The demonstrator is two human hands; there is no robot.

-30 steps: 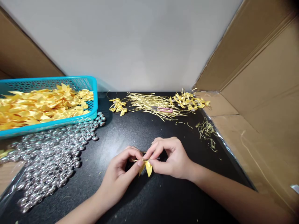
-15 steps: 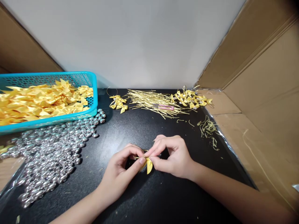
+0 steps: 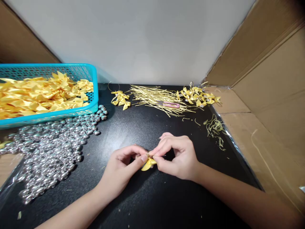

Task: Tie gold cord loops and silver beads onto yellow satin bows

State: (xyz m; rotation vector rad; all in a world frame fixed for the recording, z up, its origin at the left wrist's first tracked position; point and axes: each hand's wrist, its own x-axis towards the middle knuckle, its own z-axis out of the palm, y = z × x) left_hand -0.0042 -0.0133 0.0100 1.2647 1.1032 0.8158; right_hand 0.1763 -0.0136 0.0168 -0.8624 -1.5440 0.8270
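Over the middle of the black table (image 3: 114, 187), my left hand (image 3: 125, 165) pinches a yellow ribbon bow (image 3: 148, 164) between thumb and forefinger. From the other side, my right hand (image 3: 177, 156) pinches at the top of the same bow, where a thin gold tie shows. Its fingertips nearly meet those of my left hand. The bow's tails hang below the fingers, and its knot is mostly hidden. Beyond my hands lies a pile of gold twist ties (image 3: 152, 97), with a pink-handled tool (image 3: 171, 104) on top.
A blue basket (image 3: 95, 86) of yellow bows (image 3: 40, 95) stands at the left. Silver beads (image 3: 54, 152) spread before it. Small bow clusters (image 3: 120, 98) and bows with beads (image 3: 197, 95) flank the ties. Trimmed scraps (image 3: 214, 127) lie at the right, beside cardboard walls (image 3: 274, 70).
The bow has turned a little in my fingers, its tails now pointing more to the lower left. Both hands keep their pinch. The view has shifted slightly.
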